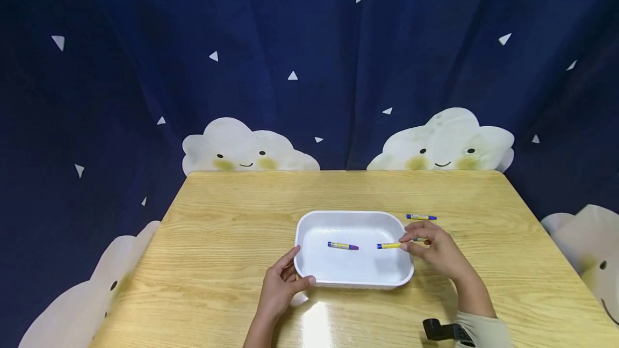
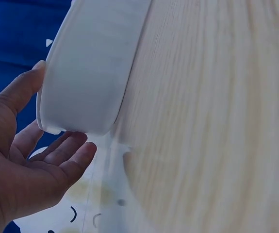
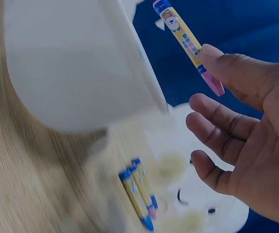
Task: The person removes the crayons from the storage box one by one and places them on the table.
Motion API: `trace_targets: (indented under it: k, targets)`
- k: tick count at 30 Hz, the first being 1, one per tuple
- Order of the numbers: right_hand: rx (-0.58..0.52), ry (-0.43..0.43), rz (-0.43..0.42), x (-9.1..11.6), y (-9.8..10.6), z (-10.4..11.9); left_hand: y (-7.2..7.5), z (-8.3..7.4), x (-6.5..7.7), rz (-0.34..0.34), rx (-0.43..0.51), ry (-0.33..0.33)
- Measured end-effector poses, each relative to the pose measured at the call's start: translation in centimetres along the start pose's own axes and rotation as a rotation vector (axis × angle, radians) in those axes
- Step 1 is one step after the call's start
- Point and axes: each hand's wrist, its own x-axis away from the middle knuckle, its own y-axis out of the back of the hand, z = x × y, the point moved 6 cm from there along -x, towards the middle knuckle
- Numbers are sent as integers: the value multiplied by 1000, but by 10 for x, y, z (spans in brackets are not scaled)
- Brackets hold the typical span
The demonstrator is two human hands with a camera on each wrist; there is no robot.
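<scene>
A white plastic tray with raised walls sits on the wooden table. At its near left corner, my left hand grips the rim, thumb in front and fingers along the left side. Above the tray's right part, my right hand pinches a pink crayon in a yellow wrapper with blue bands. Inside the tray lies a purple crayon. Right of the tray, a blue crayon rests on the table, with others partly hidden by the hand; the right wrist view shows three crayons lying side by side.
The wooden table extends on both sides of the tray. A dark blue curtain with white triangles and cloud faces hangs around it. A black device is strapped at the right sleeve.
</scene>
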Motion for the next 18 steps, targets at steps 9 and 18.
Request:
trace_targets:
  k: [9,18]
  targets:
    - [44,-113,-65,18,29,-34,-1,0,0,-1,19,4]
    - [76,-185,-80,31,46,-66,-1,1,0,7,28,3]
